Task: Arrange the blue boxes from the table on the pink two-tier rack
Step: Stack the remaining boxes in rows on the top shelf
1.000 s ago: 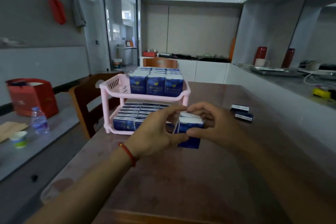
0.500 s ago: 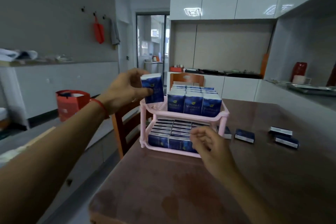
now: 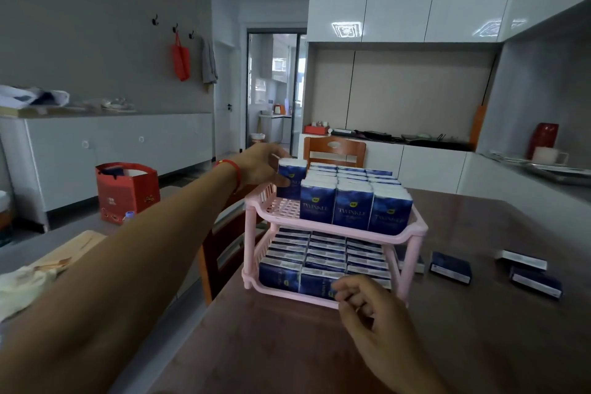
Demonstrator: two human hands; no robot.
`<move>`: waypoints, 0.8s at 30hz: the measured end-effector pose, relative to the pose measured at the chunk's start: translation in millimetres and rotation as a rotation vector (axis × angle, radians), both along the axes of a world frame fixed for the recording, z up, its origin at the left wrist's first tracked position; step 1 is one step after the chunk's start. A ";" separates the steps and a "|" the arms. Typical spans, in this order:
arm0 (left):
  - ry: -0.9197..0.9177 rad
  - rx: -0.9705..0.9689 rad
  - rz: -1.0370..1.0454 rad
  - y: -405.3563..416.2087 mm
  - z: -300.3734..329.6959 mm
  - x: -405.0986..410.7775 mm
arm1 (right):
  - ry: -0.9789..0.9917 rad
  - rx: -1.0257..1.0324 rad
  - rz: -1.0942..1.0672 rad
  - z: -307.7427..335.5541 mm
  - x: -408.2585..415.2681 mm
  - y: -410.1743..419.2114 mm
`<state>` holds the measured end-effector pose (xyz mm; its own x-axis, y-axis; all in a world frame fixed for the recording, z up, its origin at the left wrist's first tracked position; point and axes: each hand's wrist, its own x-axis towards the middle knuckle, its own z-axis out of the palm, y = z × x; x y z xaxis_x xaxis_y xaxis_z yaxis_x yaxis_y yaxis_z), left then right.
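The pink two-tier rack point(image 3: 256, 208) stands on the brown table point(image 3: 479, 345). Both tiers hold several upright blue boxes; the front row on top point(image 3: 353, 206) reads TWINKLE. My left hand point(image 3: 260, 166) reaches over the rack's left end and grips one blue box point(image 3: 290, 181), upright, low in the free left part of the upper tier. My right hand point(image 3: 367, 307) hovers in front of the lower tier with loosely curled fingers, holding nothing. Three loose blue boxes lie flat on the table to the right: one point(image 3: 451, 267) near the rack, two more point(image 3: 534, 280) farther out.
A wooden chair point(image 3: 220, 253) stands at the table's left edge and another point(image 3: 334, 150) behind the rack. A red bag point(image 3: 126, 190) sits on the floor at left. A counter with a red vase point(image 3: 545, 139) and mug runs along the right.
My left hand has carried the blue box from above the rack's left corner down into the upper tier. My right hand stays in front of the lower tier.
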<state>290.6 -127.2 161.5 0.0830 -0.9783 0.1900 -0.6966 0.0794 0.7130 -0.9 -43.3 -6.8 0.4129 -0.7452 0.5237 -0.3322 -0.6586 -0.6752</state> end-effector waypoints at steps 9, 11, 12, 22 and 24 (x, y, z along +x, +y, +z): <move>0.066 0.038 -0.103 -13.7 -15.2 -0.1 | -0.044 -0.022 -0.048 -2.9 -1.6 -5.6; 0.080 0.061 -0.121 -12.2 -15.2 -0.5 | -0.068 -0.035 -0.062 -3.2 -2.2 -6.6; 0.091 0.070 -0.124 -11.6 -15.1 -0.9 | -0.073 -0.035 -0.065 -3.3 -2.4 -7.1; 0.143 -0.125 0.023 17.3 -4.8 -7.3 | -0.210 -0.202 -0.206 2.4 -19.5 -8.1; 0.086 -0.405 0.190 39.2 -8.5 -14.5 | -0.285 -0.243 -0.310 6.9 -29.1 -11.8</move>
<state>276.1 -88.1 153.0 0.2858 -0.7925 0.5387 -0.6651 0.2406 0.7069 -30.0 -55.2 0.2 0.0056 -0.6529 0.7574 -0.3620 -0.7074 -0.6071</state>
